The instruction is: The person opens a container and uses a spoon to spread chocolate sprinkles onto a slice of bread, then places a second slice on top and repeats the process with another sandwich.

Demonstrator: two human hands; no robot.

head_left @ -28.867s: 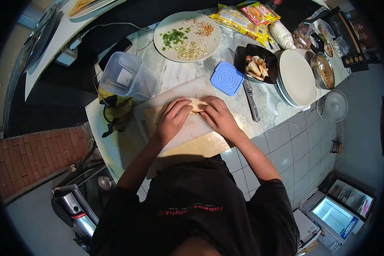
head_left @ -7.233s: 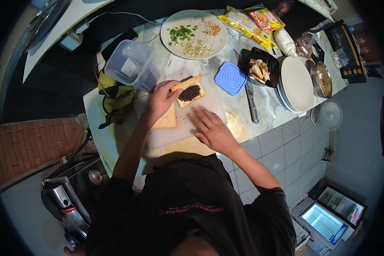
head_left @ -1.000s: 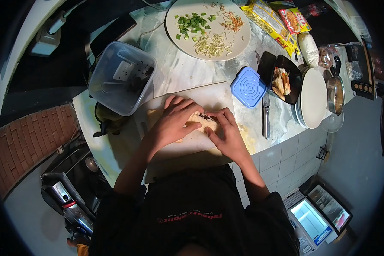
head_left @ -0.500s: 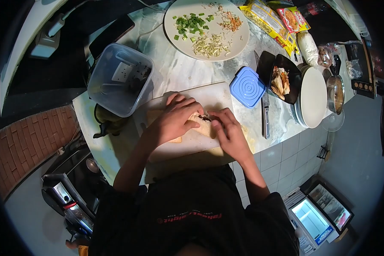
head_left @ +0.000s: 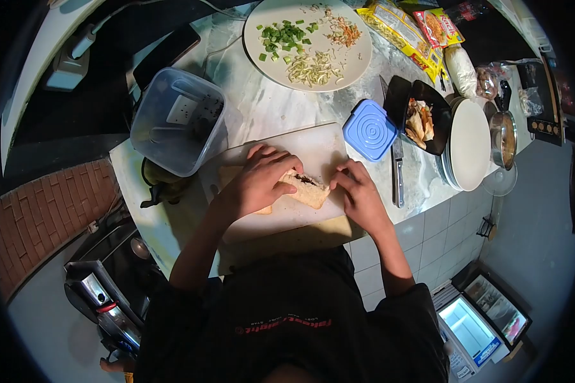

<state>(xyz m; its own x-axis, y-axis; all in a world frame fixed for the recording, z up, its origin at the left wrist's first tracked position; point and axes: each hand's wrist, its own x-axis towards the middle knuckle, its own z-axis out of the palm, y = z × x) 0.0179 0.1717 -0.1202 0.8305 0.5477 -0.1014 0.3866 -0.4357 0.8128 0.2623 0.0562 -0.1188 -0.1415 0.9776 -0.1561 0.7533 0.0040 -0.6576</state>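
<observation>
A folded slice of bread (head_left: 312, 193), dark sprinkle-like bits showing along its open upper edge, lies on a white cutting board (head_left: 319, 142). My left hand (head_left: 262, 182) is closed over the left end of this bread, thumb on the near side and fingers on the far side. At the bread's right end, my right hand (head_left: 362, 195) has its fingers curled in, with thumb and fingertips at the corner. Another bread slice (head_left: 229, 173) lies flat beneath my left hand, mostly covered by it.
A clear plastic tub (head_left: 148, 131) with dark bits inside stands left of the board. Beyond is a plate (head_left: 262, 67) of chopped toppings. To the right are a blue lid (head_left: 368, 129), a knife (head_left: 398, 179), a black bowl (head_left: 396, 99) with food and stacked plates (head_left: 470, 147).
My right hand has drawn back to the right, off the top of the bread to its end, uncovering more of the dark filling. My left hand stays in place.
</observation>
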